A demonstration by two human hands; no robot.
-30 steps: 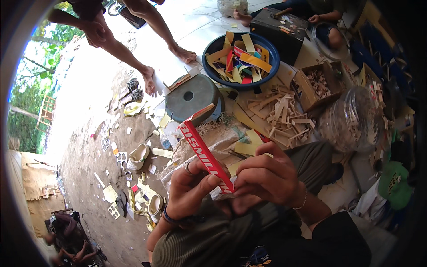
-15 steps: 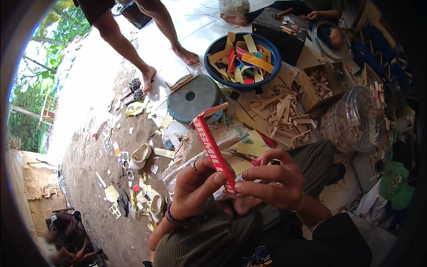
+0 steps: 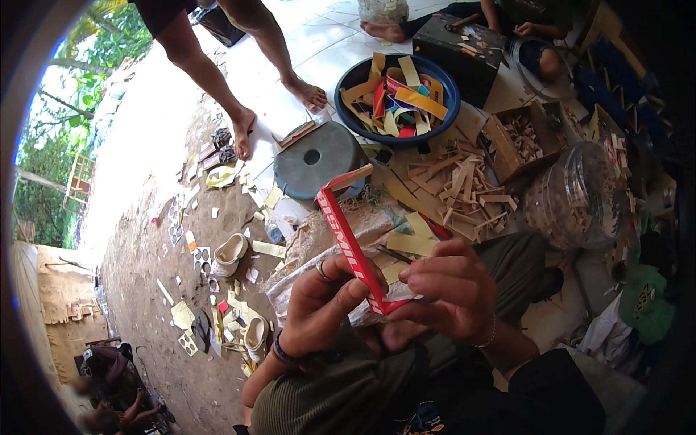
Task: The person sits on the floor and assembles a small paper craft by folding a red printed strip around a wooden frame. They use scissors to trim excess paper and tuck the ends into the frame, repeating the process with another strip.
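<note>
Left hand (image 3: 319, 308) pinching the red lettered strip (image 3: 338, 226) above the lap (image 3: 333, 395), right hand (image 3: 457, 290) curled at its bent lower edge, can't tell if gripping, upper end free, open room leftward over dirt ground (image 3: 141, 290)

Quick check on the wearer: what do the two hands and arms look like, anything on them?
Both hands are ungloved. The left hand has a ring on one finger and a dark band at the wrist. The right hand has a thin, pale chain bracelet at the wrist, with a black sleeve further up that arm.
</note>
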